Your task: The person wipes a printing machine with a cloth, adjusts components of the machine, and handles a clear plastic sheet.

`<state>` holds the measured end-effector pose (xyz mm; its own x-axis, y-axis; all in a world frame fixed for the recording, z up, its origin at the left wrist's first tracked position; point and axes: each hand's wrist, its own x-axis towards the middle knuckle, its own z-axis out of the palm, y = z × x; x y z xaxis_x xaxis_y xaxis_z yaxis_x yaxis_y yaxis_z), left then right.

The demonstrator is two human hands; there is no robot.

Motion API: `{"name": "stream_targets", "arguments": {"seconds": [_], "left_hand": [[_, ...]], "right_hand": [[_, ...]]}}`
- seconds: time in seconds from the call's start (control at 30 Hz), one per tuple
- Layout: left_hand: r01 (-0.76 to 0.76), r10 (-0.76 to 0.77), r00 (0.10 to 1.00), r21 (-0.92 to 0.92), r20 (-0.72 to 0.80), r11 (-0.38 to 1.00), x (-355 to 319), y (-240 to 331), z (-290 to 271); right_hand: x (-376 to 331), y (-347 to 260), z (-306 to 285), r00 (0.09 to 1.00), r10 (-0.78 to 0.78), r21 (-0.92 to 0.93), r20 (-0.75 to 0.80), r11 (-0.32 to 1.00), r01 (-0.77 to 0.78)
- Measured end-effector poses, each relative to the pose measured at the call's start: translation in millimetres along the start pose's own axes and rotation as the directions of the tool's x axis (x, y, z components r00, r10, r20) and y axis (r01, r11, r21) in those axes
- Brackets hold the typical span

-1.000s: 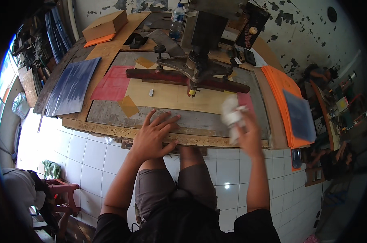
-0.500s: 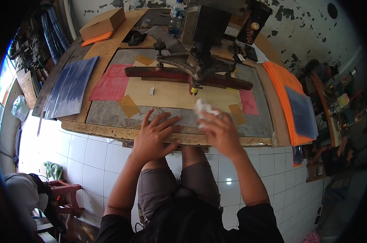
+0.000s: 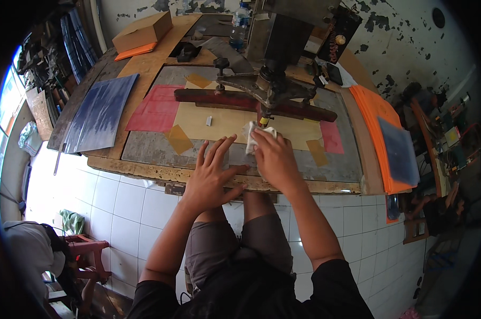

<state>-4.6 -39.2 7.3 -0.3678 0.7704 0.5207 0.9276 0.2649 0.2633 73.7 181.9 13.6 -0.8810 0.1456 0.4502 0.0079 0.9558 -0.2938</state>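
My right hand (image 3: 275, 159) presses a crumpled white cloth (image 3: 253, 139) onto the front edge of a pale yellow sheet (image 3: 230, 121), its fingers closed over the cloth. To its left, my left hand (image 3: 213, 173) rests on the grey metal plate (image 3: 155, 150) with fingers spread and nothing held. The sheet lies taped on the plate beneath the press's dark red crossbar (image 3: 214, 98). Pink sheets (image 3: 152, 109) flank it, and brown tape squares (image 3: 180, 140) hold its edges. On the sheet sits a small white piece (image 3: 209, 121).
A blue clear plastic sheet stack (image 3: 99, 111) lies at the left. Orange sheets (image 3: 370, 117) with a clear blue one on top hang over the right edge. Behind are a cardboard box (image 3: 142, 30), a water bottle (image 3: 240, 26) and the press column (image 3: 283, 42). Another person (image 3: 30, 250) is at lower left.
My right hand has moved left with the cloth, closer to my left hand and under the crossbar's middle. The whole view has shifted slightly.
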Motion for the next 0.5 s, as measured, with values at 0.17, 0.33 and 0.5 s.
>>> {"name": "stream_targets", "arguments": {"seconds": [0.17,0.33,0.5], "left_hand": [[0.026,-0.026,0.999,-0.002,0.026,1.000,1,0,2],[0.003,-0.003,0.999,-0.014,0.038,1.000,1,0,2],[-0.011,0.015,0.995,-0.042,0.095,0.999,1,-1,6]], "right_hand": [[-4,-5,0,0.976,-0.207,0.048,0.066,0.978,0.204],[-22,73,-23,0.997,-0.007,-0.028,-0.076,1.000,0.005],[-50,150,-73,0.925,0.348,-0.172,-0.155,0.912,-0.372]]}}
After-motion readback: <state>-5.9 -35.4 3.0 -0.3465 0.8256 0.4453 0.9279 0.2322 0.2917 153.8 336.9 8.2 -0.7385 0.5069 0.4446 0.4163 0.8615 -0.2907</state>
